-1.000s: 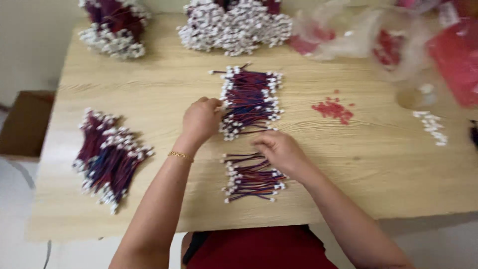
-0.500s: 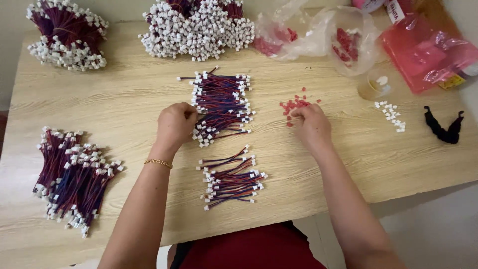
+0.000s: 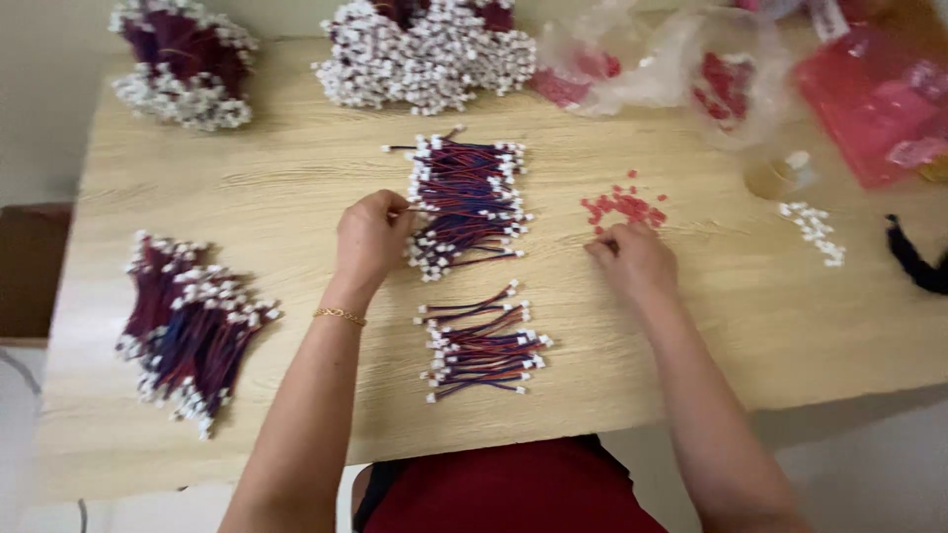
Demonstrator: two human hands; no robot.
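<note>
Change: since the earlier frame the right hand (image 3: 632, 259) stays by the red pieces (image 3: 624, 206); the left hand (image 3: 370, 240) stays at the wire bundle (image 3: 466, 204).
Left fingers: pinched narrow on a wire at the bundle's left edge.
Right fingers: curled, grip unclear, touching the nearest red pieces.
Nearby: smaller wire pile (image 3: 482, 347) between both forearms on the table (image 3: 276, 178); white connectors (image 3: 815, 229) well to the right.

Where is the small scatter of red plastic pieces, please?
The small scatter of red plastic pieces lies on the wooden table, just beyond the right hand.
</note>
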